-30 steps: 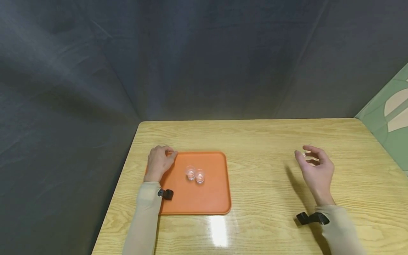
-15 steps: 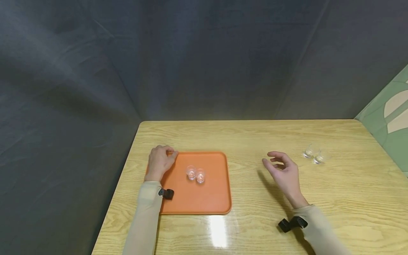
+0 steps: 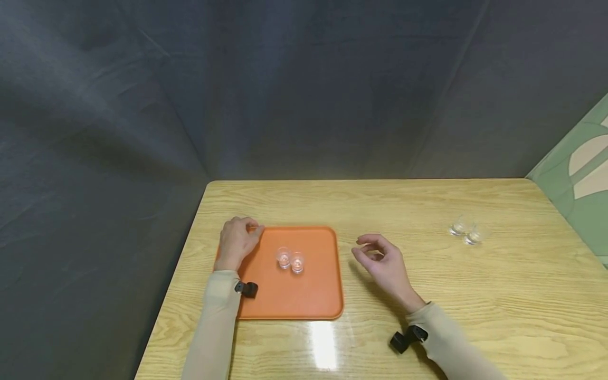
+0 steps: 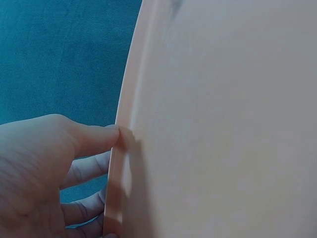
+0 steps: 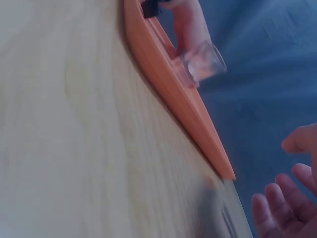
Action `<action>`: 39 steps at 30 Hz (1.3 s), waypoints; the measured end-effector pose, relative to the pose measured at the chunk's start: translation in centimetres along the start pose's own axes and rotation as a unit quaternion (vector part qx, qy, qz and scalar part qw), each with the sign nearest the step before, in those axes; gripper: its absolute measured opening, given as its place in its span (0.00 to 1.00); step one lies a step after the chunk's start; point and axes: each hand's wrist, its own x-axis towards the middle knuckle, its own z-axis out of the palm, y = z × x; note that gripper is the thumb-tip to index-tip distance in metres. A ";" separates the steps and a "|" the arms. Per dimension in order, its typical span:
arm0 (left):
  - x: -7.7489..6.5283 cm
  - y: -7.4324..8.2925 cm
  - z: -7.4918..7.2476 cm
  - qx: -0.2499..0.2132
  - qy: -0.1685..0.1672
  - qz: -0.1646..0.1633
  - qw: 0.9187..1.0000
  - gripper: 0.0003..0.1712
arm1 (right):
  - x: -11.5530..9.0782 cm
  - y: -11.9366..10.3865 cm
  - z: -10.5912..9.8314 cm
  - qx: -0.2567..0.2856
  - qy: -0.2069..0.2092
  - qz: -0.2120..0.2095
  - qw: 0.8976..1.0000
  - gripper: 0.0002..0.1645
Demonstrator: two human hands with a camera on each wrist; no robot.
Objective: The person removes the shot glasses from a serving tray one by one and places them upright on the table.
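An orange tray (image 3: 313, 295) lies on the left part of the table, with two small clear glasses (image 3: 283, 258) side by side near its middle. My left hand (image 3: 236, 241) holds the tray's far left corner; in the left wrist view its thumb (image 4: 99, 139) presses on the rim and the fingers lie along the outer side. Just right of the tray, my right hand (image 3: 383, 262) is raised over the table, thumb and fingers bent apart with nothing seen between them. The right wrist view shows its loosely spread fingers (image 5: 285, 203) beyond the tray's edge.
Two more clear glasses (image 3: 467, 232) stand close together on the right side of the wood-grain table (image 3: 513, 285). A dark curtain (image 3: 332, 105) borders the table at the back and left, and a green patterned panel (image 3: 589, 200) at the right.
My right hand has moved left from the two glasses on the right side to beside the tray, uncovering them. The left hand, the tray and its glasses have stayed in place.
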 end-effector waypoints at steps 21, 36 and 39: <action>0.1 -0.2 0.1 -0.007 0.003 0.009 1.000 0.16 | -1.0 -0.9 4.4 0.029 -0.086 0.024 0.996 0.16; 0.0 -0.5 0.1 -0.002 -0.010 -0.004 1.000 0.19 | -1.1 -1.0 5.2 -0.013 -0.100 0.006 0.995 0.16; 0.1 -0.4 0.1 0.000 -0.005 0.000 1.000 0.18 | -1.1 -1.2 5.2 -0.017 -0.101 0.004 0.995 0.17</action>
